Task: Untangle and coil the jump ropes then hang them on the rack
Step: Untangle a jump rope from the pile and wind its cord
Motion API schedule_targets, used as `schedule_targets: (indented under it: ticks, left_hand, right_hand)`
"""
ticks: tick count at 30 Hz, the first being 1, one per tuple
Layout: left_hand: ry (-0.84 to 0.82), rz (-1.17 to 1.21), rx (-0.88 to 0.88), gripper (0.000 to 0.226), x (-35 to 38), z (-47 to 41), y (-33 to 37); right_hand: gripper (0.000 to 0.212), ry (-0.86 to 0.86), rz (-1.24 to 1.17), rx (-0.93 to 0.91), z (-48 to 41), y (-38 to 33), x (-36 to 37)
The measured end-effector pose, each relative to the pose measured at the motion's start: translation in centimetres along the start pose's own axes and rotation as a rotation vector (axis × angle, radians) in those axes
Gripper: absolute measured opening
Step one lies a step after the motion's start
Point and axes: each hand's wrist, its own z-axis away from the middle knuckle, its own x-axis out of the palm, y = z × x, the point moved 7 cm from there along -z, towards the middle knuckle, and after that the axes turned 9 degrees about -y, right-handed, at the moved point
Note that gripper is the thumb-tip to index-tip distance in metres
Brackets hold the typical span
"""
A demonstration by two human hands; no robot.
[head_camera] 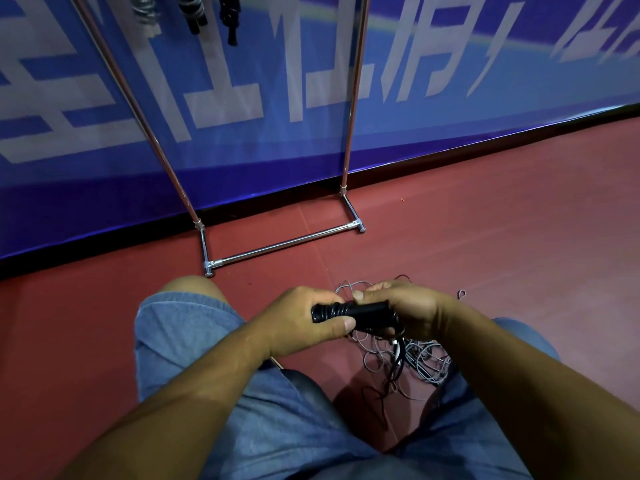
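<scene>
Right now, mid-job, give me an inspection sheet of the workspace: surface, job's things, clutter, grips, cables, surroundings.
surface: red floor, seams visible.
job's things: black handles (count unclear) held between both hands; tangle of thin grey and black ropes on the floor below them; rack ahead by the wall; coiled ropes already hanging near its top.
clutter: nothing seen.
grips: left hand and right hand each curled round the handles.
cables: nothing seen apart from the ropes.
surroundings: blue banner with white lettering behind the rack.
</scene>
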Motion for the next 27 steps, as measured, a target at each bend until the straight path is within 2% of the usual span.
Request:
schedule_targets:
  ticks: [3,7,10,13,19,23,27]
  left_hand:
    - [0.051,0.1,0.027,0.034,-0.3,0.0,0.4]
    - [0.176,0.358,0.057,0.033,-1.2,0.1,0.1]
    - [0.24,0.444,0.056,0.031,-1.7,-0.2,-0.3]
    - [0.312,0.517,0.017,0.025,-2.3,-0.5,-0.5]
    - [0.44,0.444,-0.112,0.028,-3.5,-0.2,-2.1]
    - [0.499,0.333,-0.167,0.027,-4.1,-0.6,-3.9]
    - [0.478,0.165,-0.19,0.027,-4.4,-0.4,-4.2]
  right_hand:
    - [0.029,0.048,-0.062,-0.002,-0.2,0.5,-0.3]
    - [0.036,0.105,-0.085,0.074,-0.5,2.1,-0.7]
    - [0.033,0.185,-0.132,-0.004,-0.6,1.9,-0.7]
    - [0.037,0.255,-0.024,-0.117,-0.4,0.9,-0.5]
    - [0.026,0.456,0.476,-0.2,-0.2,-1.4,0.1]
    - [0.026,0.468,1.028,-0.223,-0.6,-2.5,1.7]
    - [0.035,0.47,1.349,-0.214,-0.5,-3.5,2.7]
